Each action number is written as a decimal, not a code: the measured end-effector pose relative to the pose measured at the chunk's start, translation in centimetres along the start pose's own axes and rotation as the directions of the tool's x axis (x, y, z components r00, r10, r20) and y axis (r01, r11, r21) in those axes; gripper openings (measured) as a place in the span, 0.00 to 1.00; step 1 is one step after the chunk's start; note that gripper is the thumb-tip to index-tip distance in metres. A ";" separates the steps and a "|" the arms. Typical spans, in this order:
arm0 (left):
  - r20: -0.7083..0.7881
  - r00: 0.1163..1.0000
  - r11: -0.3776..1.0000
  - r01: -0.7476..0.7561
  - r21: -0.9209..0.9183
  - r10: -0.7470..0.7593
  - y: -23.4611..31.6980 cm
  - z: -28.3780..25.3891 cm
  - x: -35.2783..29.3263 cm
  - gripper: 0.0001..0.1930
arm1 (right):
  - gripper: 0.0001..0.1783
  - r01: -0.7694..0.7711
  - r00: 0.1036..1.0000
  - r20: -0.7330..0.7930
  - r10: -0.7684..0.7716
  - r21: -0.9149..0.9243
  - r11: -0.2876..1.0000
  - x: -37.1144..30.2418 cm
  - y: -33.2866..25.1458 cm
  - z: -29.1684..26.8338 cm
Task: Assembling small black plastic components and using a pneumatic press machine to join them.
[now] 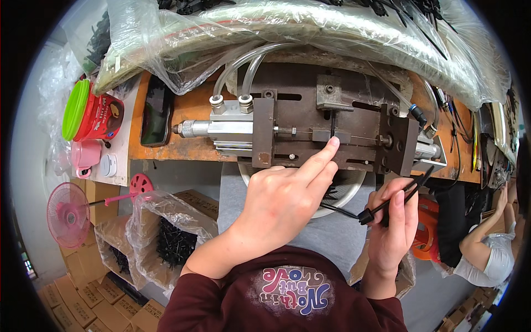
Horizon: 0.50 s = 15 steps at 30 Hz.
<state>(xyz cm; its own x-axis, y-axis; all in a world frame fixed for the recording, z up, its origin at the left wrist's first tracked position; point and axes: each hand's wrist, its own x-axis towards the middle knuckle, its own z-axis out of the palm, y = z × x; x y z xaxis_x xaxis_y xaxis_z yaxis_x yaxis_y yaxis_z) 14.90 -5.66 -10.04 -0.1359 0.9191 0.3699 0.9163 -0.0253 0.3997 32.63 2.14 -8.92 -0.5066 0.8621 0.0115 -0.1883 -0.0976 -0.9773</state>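
Observation:
My left hand point(287, 193) reaches over the metal fixture point(298, 83) with its index finger stretched forward. That fingertip touches or nearly touches a thin black piece point(333, 123) standing across the small dark block point(322, 135) in the middle. Its other fingers are partly bent, and I see nothing held in them. To the right, below the fixture, my right hand point(390, 227) pinches several slim black plastic rods point(381, 209), one with a thicker collar. A pale round basin point(354, 191) with black pieces in it sits under my hands, partly hidden.
Air cylinders point(235, 133) with clear hoses point(243, 58) flank the fixture. Plastic-wrapped tubing point(310, 25) runs along the back. A dark phone-like slab point(156, 113), red bucket point(105, 116) and pink mug point(86, 155) stand left. Below are bagged black parts point(176, 238); another person point(487, 249) works far right.

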 end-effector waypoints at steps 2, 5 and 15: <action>-0.049 0.998 0.976 -0.037 -0.213 0.028 0.2 -0.2 -0.3 0.18 | 0.10 -0.036 0.999 0.003 0.036 0.003 0.999 0.1 -0.1 0.2; -0.088 0.988 0.893 -0.152 -0.423 0.127 0.8 -0.8 -0.9 0.19 | 0.11 -0.142 0.989 0.045 0.141 -0.001 0.990 0.1 -0.3 0.6; -0.154 0.988 0.986 -0.025 -0.163 0.000 1.0 -0.9 -1.1 0.15 | 0.17 -0.030 0.999 0.026 0.027 0.135 0.990 0.6 0.6 0.4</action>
<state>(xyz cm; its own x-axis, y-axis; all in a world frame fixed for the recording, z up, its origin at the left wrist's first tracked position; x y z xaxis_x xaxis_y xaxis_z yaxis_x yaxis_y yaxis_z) 15.61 -6.99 -9.33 -0.1924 0.8478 0.4942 0.8456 -0.1123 0.5218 31.86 2.38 -9.43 -0.5329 0.8461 -0.0098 -0.2843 -0.1899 -0.9397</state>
